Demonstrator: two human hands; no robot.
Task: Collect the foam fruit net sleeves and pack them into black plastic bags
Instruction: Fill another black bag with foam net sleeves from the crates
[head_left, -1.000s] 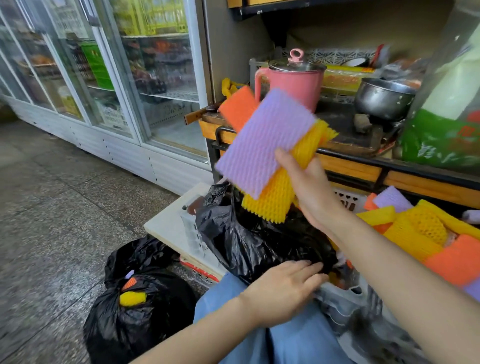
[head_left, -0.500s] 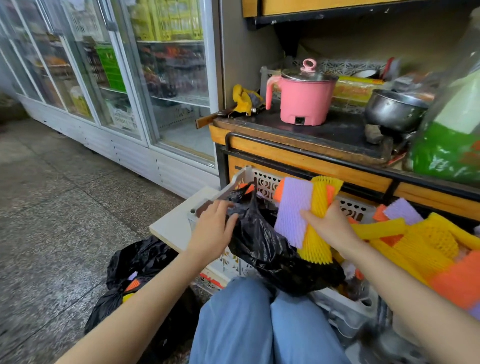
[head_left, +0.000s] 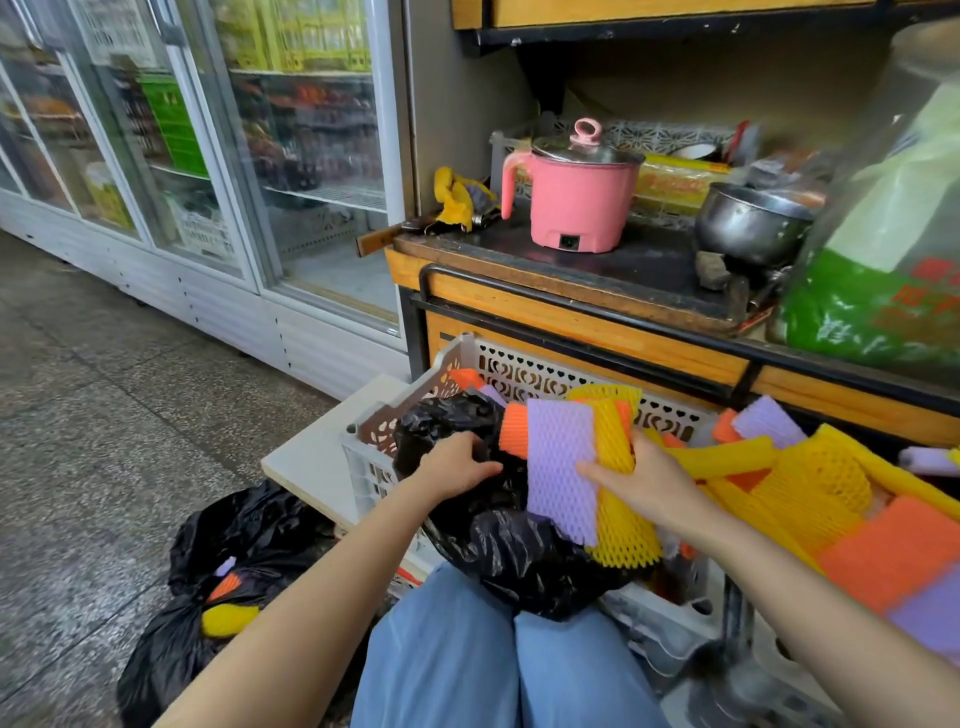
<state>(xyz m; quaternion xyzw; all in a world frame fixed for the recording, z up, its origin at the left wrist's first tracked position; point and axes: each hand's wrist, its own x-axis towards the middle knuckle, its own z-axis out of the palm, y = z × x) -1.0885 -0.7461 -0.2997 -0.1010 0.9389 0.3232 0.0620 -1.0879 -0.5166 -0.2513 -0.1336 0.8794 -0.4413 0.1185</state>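
My right hand (head_left: 647, 483) grips a bundle of foam net sleeves: a purple one (head_left: 561, 467) in front, yellow (head_left: 621, 530) and orange (head_left: 514, 434) behind it. The bundle sits at the mouth of a black plastic bag (head_left: 519, 556) that lies in a white crate (head_left: 374, 447) in front of my knees. My left hand (head_left: 457, 465) holds the bag's rim on the left side. A heap of yellow, orange and purple sleeves (head_left: 831, 499) lies to the right.
Two filled black bags (head_left: 218, 587) with sleeves poking out sit on the floor at lower left. Behind the crate stands a wooden counter (head_left: 571, 322) with a pink electric pot (head_left: 576, 202) and a metal pot (head_left: 748, 223). Glass-door fridges (head_left: 208, 156) line the left.
My right hand has brought the sleeve bundle down from chest height to the bag's mouth. My left hand moved from the bag's lower part up to its rim.
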